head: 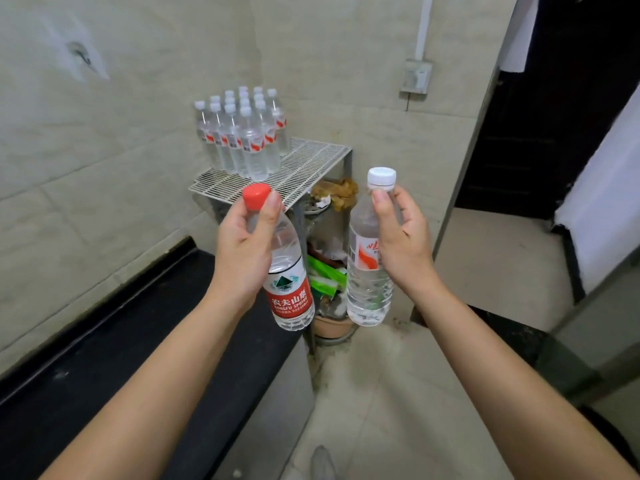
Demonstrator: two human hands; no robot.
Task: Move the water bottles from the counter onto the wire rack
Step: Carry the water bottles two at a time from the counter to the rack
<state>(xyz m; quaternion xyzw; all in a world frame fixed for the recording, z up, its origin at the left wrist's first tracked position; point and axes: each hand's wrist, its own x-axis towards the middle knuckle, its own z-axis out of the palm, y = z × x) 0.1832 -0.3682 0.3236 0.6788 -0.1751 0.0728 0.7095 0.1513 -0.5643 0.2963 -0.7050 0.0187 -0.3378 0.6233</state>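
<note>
My left hand [247,244] grips a red-capped water bottle [290,289] with a red label by its neck. My right hand [401,237] holds a white-capped water bottle [367,282] by its shoulder. Both bottles hang upright in the air, in front of and below the white wire rack [311,168]. On the rack's back left stand several white-capped bottles [242,140] in tight rows. The rack's front and right part is bare grid.
A black counter [104,358] runs along the tiled wall at the left. Under the rack sit shelves with packets, a bowl and a clay pot [332,327]. A dark doorway [554,116] opens at the right. Tiled floor lies below.
</note>
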